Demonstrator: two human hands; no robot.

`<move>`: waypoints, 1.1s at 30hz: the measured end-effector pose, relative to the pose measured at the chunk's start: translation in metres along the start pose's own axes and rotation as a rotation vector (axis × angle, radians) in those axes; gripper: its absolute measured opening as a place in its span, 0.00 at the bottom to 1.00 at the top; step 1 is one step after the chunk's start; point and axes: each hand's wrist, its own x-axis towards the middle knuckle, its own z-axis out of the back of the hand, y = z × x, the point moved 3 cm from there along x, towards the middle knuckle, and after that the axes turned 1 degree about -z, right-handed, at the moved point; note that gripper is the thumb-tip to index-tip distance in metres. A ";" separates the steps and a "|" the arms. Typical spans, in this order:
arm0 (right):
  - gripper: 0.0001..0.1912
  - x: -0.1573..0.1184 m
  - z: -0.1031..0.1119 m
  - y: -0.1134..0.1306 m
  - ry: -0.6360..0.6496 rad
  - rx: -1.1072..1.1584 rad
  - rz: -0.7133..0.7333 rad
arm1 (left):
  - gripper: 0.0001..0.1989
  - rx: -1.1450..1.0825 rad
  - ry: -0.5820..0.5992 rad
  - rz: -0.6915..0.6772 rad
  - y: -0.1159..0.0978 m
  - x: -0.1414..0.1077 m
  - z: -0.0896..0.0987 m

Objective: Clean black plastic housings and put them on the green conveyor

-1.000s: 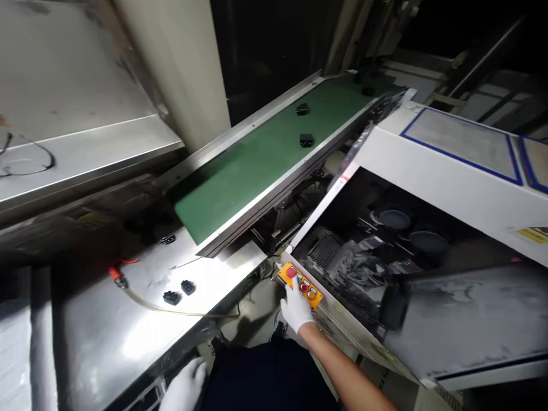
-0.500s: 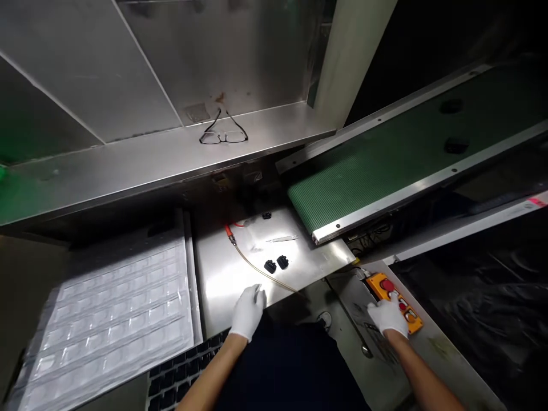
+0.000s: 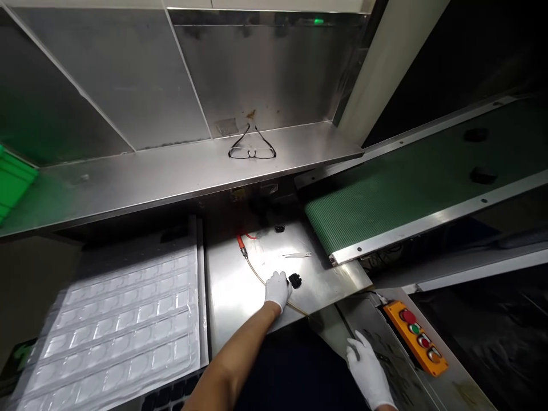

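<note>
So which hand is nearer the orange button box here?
Right. The right hand rests on the metal panel just left of the orange button box, not touching it. The left hand is farther away, at the small black parts.

The person is wearing a snug white glove on the left hand (image 3: 277, 289) and another on the right hand (image 3: 370, 371); both forearms are showing bare, sleeveless.

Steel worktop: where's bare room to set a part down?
The shiny steel worktop is bare between the clear blister tray and the thin hose. It is crowded by the white-gloved left hand, the small black parts and the tweezers.
</note>
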 end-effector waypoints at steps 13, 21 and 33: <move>0.24 0.122 0.059 0.162 0.004 0.032 0.520 | 0.20 -1.434 0.001 0.133 -0.051 -0.132 0.134; 0.20 0.201 0.038 0.251 0.125 -0.323 0.594 | 0.23 -2.221 0.007 0.127 -0.088 -0.200 0.141; 0.21 0.224 0.024 0.247 0.203 -0.636 0.630 | 0.23 -2.158 -0.164 0.365 -0.091 -0.216 0.138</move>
